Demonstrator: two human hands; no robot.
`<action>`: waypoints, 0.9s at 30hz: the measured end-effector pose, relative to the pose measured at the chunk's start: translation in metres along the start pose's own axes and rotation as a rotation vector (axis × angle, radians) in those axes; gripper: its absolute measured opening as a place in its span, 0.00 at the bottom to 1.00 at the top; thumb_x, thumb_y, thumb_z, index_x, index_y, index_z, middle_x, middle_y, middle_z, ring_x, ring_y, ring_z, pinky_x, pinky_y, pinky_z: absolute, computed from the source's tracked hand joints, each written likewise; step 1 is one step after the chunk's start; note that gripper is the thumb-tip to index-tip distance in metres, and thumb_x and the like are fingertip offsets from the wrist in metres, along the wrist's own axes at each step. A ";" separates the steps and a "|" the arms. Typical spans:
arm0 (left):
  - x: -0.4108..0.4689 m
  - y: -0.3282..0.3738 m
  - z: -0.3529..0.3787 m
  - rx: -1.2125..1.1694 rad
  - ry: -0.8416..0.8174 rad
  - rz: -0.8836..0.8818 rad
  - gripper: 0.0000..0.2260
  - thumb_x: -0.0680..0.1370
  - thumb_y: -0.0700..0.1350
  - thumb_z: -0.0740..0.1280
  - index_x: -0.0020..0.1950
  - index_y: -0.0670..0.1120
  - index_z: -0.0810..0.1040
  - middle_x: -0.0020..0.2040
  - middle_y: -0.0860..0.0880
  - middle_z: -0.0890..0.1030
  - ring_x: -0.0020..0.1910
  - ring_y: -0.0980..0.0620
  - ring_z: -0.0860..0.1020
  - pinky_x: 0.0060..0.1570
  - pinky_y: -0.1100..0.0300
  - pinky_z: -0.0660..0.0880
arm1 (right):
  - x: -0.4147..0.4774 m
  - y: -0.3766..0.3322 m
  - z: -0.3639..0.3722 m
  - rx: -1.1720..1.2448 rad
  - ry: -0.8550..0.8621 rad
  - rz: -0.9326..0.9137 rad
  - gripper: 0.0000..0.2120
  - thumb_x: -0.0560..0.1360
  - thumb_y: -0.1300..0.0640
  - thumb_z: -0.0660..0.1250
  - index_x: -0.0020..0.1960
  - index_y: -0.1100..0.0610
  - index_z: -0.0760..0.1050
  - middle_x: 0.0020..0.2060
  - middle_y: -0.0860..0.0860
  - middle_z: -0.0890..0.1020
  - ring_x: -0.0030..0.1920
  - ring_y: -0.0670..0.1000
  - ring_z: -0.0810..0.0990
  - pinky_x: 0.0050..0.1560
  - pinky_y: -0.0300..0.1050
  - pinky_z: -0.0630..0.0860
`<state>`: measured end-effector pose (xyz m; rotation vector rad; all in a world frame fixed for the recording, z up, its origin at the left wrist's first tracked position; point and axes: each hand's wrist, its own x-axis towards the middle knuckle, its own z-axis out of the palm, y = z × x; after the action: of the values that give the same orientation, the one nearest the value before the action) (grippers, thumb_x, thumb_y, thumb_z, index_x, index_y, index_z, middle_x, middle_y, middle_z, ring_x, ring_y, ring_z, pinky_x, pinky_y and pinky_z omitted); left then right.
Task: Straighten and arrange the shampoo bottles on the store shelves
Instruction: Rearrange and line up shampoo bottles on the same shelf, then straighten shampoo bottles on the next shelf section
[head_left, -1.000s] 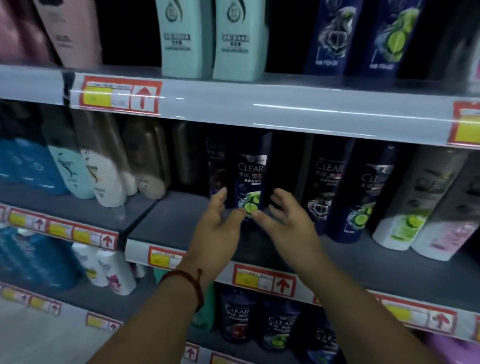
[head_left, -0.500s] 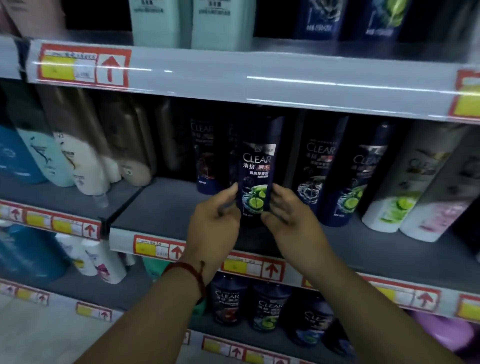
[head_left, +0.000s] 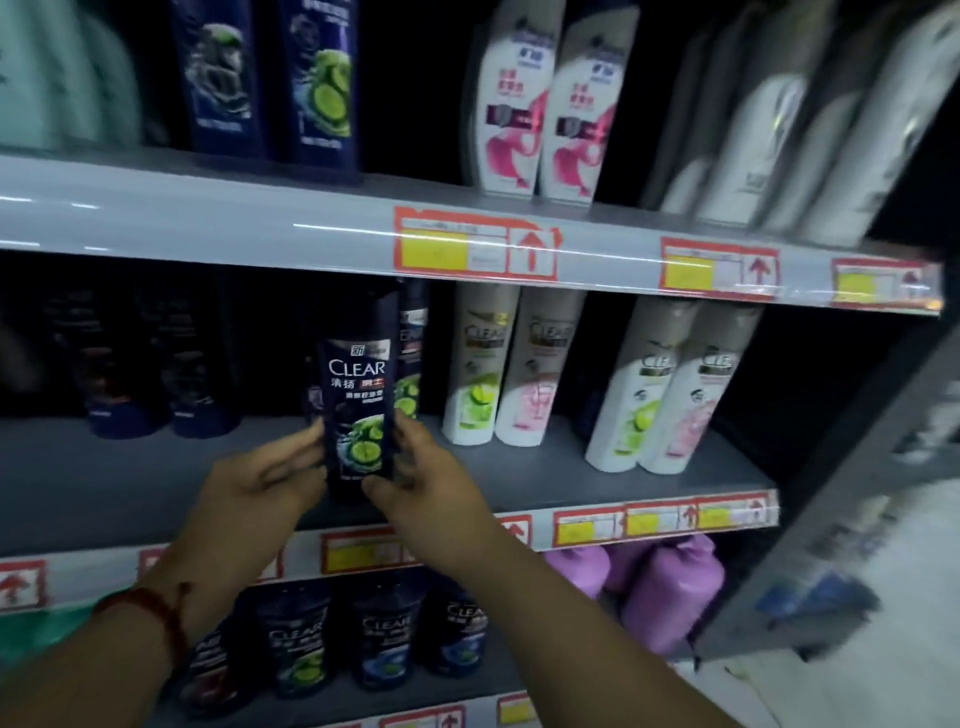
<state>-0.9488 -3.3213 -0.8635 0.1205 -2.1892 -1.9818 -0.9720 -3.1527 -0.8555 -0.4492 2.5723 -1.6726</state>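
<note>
A dark blue CLEAR shampoo bottle (head_left: 357, 395) with a green lime label stands upright near the front of the middle shelf (head_left: 571, 478). My left hand (head_left: 260, 483) grips its lower left side and my right hand (head_left: 426, 478) grips its lower right side. Just behind it to the right stands another dark CLEAR bottle (head_left: 413, 353), partly hidden. Two more dark bottles (head_left: 156, 374) stand far back on the left, in shadow. A red cord is around my left wrist.
White CLEAR bottles (head_left: 480, 364) and a second white pair (head_left: 670, 389) stand to the right on the same shelf. The upper shelf edge (head_left: 260, 223) hangs just above the held bottle. Dark bottles (head_left: 384, 639) and purple bottles (head_left: 670, 592) fill the shelf below.
Both hands closed on the dark lime-label bottle and carried it to the right and forward along the middle shelf. The view has swung right, showing the white bottles and the shelf's end.
</note>
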 end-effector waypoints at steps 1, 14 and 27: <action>-0.001 0.000 0.007 -0.003 -0.030 -0.004 0.24 0.78 0.37 0.68 0.54 0.70 0.79 0.63 0.56 0.81 0.62 0.50 0.79 0.65 0.44 0.74 | -0.004 0.002 -0.007 -0.010 0.014 0.000 0.26 0.77 0.57 0.67 0.66 0.32 0.65 0.61 0.41 0.79 0.64 0.47 0.77 0.66 0.55 0.75; -0.014 0.025 0.114 -0.025 -0.265 -0.070 0.32 0.76 0.31 0.69 0.75 0.57 0.67 0.74 0.52 0.70 0.71 0.51 0.71 0.70 0.47 0.69 | -0.033 0.034 -0.091 -0.071 0.193 0.066 0.33 0.76 0.59 0.65 0.74 0.36 0.60 0.60 0.42 0.81 0.59 0.42 0.80 0.62 0.47 0.77; -0.007 0.021 0.153 0.062 -0.055 0.020 0.22 0.79 0.39 0.66 0.69 0.59 0.75 0.61 0.55 0.81 0.59 0.54 0.79 0.63 0.47 0.76 | -0.036 0.052 -0.110 -0.084 0.248 0.039 0.37 0.75 0.64 0.60 0.70 0.27 0.60 0.61 0.45 0.80 0.62 0.46 0.79 0.64 0.46 0.76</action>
<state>-0.9701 -3.1685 -0.8576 0.0535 -2.2768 -1.9302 -0.9696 -3.0261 -0.8613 -0.2034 2.8120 -1.7113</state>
